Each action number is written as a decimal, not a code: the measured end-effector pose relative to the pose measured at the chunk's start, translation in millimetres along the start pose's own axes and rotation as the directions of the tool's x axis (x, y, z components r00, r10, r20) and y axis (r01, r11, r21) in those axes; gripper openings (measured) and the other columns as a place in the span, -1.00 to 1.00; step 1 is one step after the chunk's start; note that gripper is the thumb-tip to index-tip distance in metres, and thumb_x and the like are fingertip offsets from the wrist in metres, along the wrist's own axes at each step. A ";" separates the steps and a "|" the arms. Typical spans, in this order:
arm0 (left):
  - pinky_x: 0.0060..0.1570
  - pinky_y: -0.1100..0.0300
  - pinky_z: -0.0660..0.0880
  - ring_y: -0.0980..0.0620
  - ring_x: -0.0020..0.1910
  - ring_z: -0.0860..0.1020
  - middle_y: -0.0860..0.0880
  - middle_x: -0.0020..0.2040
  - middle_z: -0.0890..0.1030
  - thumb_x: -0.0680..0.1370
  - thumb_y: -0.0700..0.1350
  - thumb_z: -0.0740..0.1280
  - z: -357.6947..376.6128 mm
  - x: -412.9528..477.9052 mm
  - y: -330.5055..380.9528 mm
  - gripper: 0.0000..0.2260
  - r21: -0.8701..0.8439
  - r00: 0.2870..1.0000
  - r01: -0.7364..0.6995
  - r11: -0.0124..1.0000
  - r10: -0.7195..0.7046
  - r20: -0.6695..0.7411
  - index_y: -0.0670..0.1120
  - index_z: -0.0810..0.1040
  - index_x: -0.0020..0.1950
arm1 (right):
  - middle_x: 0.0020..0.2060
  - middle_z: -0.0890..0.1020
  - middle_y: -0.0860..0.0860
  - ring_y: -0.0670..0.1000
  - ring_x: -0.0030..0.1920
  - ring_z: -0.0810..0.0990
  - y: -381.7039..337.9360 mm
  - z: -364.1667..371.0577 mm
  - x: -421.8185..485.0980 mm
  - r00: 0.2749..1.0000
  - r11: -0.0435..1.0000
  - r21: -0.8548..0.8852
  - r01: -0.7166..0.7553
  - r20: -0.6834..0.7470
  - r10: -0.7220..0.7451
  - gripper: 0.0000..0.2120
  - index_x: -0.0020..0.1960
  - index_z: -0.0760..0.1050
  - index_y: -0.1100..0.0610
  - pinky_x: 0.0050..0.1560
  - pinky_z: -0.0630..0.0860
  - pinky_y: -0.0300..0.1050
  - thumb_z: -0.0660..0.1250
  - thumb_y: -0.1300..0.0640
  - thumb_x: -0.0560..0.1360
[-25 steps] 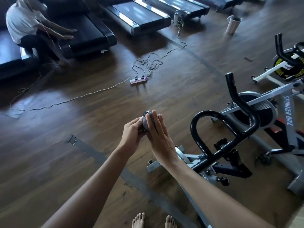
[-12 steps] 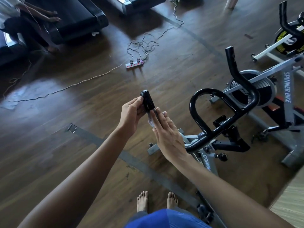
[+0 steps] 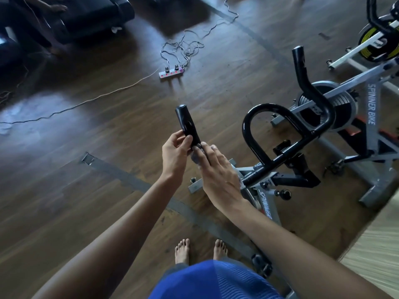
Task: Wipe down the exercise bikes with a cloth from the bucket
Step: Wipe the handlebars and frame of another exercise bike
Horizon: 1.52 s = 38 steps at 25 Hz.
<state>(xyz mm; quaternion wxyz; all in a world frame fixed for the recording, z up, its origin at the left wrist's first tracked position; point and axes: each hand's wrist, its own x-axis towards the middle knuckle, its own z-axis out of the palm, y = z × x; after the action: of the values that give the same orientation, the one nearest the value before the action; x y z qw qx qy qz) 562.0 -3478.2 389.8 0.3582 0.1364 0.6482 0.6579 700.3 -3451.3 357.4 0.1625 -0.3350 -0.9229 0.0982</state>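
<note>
Handlebar grip (image 3: 186, 125), likely rigid and slick: my left hand (image 3: 176, 155) pinches it. My right hand (image 3: 218, 175) presses limp cloth (image 3: 195, 158) against it, fingers straight.

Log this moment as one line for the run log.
step: wiping handlebar | left hand: grips handlebar end | right hand: flat, presses cloth against the bar

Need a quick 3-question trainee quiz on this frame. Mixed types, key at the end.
1. True or false: the left hand grips the handlebar end.
2. Which hand presses the cloth against that bar? A) left B) right C) neither
3. Fill in: the power strip lies on the ____.
Key: 1 true; 2 B, the right hand, fingers straight; 3 floor.
</note>
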 end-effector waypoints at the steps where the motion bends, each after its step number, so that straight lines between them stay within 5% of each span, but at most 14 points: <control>1: 0.11 0.01 0.61 -0.13 0.09 0.66 -0.13 0.10 0.67 0.61 -0.18 0.34 1.9 -1.0 -0.6 -0.78 0.018 1.000 -0.005 1.000 0.005 -0.018 -0.15 0.55 0.25 | 0.50 0.37 0.08 0.16 0.50 0.37 0.3 -1.1 -1.9 1.000 1.000 -0.011 -0.003 0.005 0.003 -0.43 0.55 0.25 0.07 0.37 0.46 0.13 0.29 0.26 0.58; 5: 0.29 0.13 0.43 0.06 0.26 0.46 0.01 0.25 0.50 0.58 -0.16 0.34 9.1 -26.3 -2.0 -0.66 0.410 0.946 -0.170 0.896 0.266 -0.187 -0.07 0.45 0.36 | 0.51 0.37 0.02 0.10 0.51 0.35 8.2 -7.9 -29.3 1.000 0.995 -0.094 0.018 -0.016 -0.020 -0.53 0.55 0.28 0.01 0.45 0.34 0.15 0.24 0.11 0.65; 7: 0.36 0.14 0.33 0.03 0.34 0.38 -0.05 0.31 0.48 0.60 -0.24 0.28 8.2 -47.2 -13.8 -0.69 0.602 0.861 -0.410 0.685 0.509 0.008 -0.13 0.47 0.35 | 0.50 0.38 -0.01 0.08 0.51 0.34 6.7 -12.4 -35.1 1.000 0.995 -0.099 0.000 -0.017 -0.001 -0.58 0.54 0.29 -0.01 0.48 0.28 0.16 0.13 0.03 0.69; 10: 0.52 -0.03 0.17 -0.01 0.54 0.25 -0.09 0.48 0.41 0.66 -0.17 0.18 -5.5 -59.7 -46.7 -0.66 0.662 0.757 -0.630 0.405 0.510 0.409 -0.17 0.43 0.44 | 0.46 0.43 -0.01 0.07 0.49 0.37 17.5 -20.6 -49.8 1.000 0.994 -0.101 -0.027 -0.009 0.027 -0.59 0.52 0.32 0.00 0.51 0.24 0.15 0.01 -0.03 0.72; 15: 0.56 -0.10 0.06 -0.06 0.59 0.12 -0.12 0.56 0.28 0.68 -0.15 0.16 -14.0 -56.4 -66.1 -0.61 0.667 0.705 -0.692 0.277 0.463 0.538 -0.20 0.35 0.50 | 0.43 0.43 0.01 0.09 0.52 0.31 38.2 -25.6 -78.2 0.998 0.996 -0.075 -0.049 -0.038 0.047 -0.60 0.52 0.32 0.01 0.56 0.12 0.19 0.08 -0.05 0.71; 28: 0.57 -0.10 0.06 -0.04 0.60 0.07 -0.12 0.58 0.23 0.70 -0.11 0.13 -16.9 -56.5 -68.6 -0.59 0.684 0.713 -0.682 0.259 0.443 0.543 -0.19 0.30 0.53 | 0.47 0.40 0.03 0.09 0.59 0.14 64.4 -27.5 -66.8 0.952 0.952 0.115 -0.283 -0.088 0.294 -0.61 0.46 0.40 0.08 0.59 0.04 0.19 0.04 0.03 0.69; 38: 0.53 -0.17 0.14 -0.06 0.60 0.07 -0.13 0.58 0.22 0.70 -0.11 0.13 -18.2 -57.1 -70.0 -0.59 0.683 0.717 -0.681 0.263 0.427 0.551 -0.19 0.28 0.54 | 0.51 0.36 0.03 0.08 0.61 0.10 81.2 -28.3 -73.0 0.990 0.989 0.062 -0.132 -0.041 0.135 -0.58 0.51 0.35 0.07 0.60 0.05 0.17 0.07 0.01 0.69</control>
<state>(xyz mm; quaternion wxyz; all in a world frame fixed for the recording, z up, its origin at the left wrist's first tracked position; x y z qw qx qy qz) 611.2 -3535.7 337.2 0.0645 0.5976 0.7388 0.3048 811.0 -3435.3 343.0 0.1861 -0.3931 -0.8913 0.1285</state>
